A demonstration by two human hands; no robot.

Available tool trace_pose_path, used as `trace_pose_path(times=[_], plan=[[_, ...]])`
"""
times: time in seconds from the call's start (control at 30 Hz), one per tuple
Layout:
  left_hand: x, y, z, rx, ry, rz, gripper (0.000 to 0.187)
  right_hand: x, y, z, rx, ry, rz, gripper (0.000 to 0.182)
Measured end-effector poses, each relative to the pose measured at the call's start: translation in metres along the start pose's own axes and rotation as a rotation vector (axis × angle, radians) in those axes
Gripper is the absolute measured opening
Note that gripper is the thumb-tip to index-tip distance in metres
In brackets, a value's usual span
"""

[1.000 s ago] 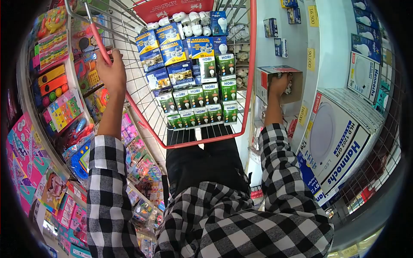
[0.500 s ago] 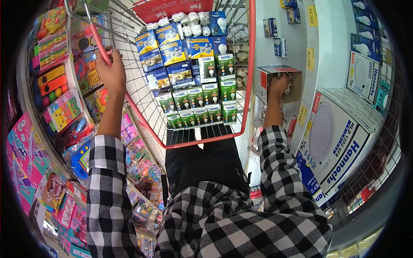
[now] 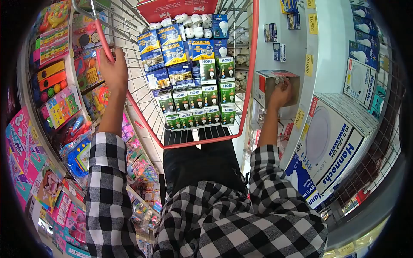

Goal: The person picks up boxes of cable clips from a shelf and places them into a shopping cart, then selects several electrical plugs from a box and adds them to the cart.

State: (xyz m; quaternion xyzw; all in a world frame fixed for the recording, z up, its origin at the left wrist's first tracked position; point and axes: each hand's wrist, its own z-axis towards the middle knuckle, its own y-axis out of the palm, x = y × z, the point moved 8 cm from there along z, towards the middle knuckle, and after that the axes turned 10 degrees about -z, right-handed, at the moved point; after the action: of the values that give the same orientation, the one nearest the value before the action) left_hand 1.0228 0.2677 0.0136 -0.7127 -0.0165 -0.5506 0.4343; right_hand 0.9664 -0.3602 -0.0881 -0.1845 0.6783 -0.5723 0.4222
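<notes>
One shopping cart (image 3: 176, 12), twelve green HORI boxes (image 3: 196, 98) showing
Inside too: four NATIONAL boxes (image 3: 174, 52) and two mega boxes (image 3: 220, 26) are visible; beside it, one open carton (image 3: 267, 84).

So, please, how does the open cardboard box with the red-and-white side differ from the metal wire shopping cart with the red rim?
The open cardboard box is much smaller than the metal wire shopping cart. The box is solid-walled, while the cart is see-through wire. The right hand is at the box's opening; the left hand grips the cart's red rim. Both are open, and each has one hand at it.
</notes>
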Motion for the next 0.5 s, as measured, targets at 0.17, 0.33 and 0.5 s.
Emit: trace_pose_path(times=[0.17,0.33,0.5], plan=[[-0.008,0.001,-0.002,-0.027,-0.131,-0.073,0.027,-0.068,-0.043,-0.035,-0.004,0.087,0.505,0.024],[0.005,-0.003,-0.003,0.015,-0.049,-0.038,0.027,-0.25,-0.065,-0.083,-0.185,-0.332,0.989,0.023],[0.009,-0.005,-0.003,-0.002,-0.14,-0.03,0.025,-0.355,0.041,-0.082,-0.521,-0.59,0.561,0.033]])
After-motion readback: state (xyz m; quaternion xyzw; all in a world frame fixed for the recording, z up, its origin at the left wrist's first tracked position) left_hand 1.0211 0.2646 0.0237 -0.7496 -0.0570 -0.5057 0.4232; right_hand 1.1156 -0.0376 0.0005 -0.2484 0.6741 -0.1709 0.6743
